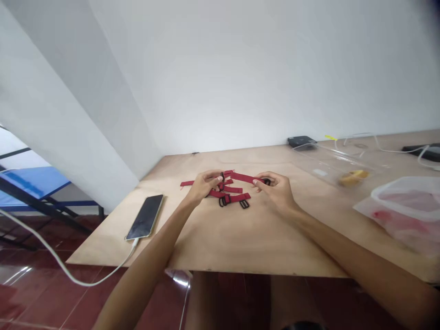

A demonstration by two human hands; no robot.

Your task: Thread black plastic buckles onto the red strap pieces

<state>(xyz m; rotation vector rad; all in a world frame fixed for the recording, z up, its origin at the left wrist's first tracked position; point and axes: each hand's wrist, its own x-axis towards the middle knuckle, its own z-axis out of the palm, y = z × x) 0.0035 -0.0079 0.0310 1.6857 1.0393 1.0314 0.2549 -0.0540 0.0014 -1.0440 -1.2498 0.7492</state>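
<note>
A red webbing strap [243, 177] stretches between my two hands above the wooden table. My left hand [205, 184] pinches its left end, where a black buckle [222, 176] shows at the fingertips. Thumb and fingers of my right hand [275, 189] close on the other end, beside a dark ring-shaped buckle [266, 182] partly hidden by the fingers. Below and around my left hand lie more red straps [237, 198], some with black buckles. A black slide buckle [244, 204] rests at the near right of this pile.
A phone [145, 216] with a white charging cable [62, 263] lies on the left of the table [220, 252]. To the right are a clear plastic tray [319, 160] with a yellow item [354, 178], a translucent tub [405, 197], a black box [301, 141] and cables.
</note>
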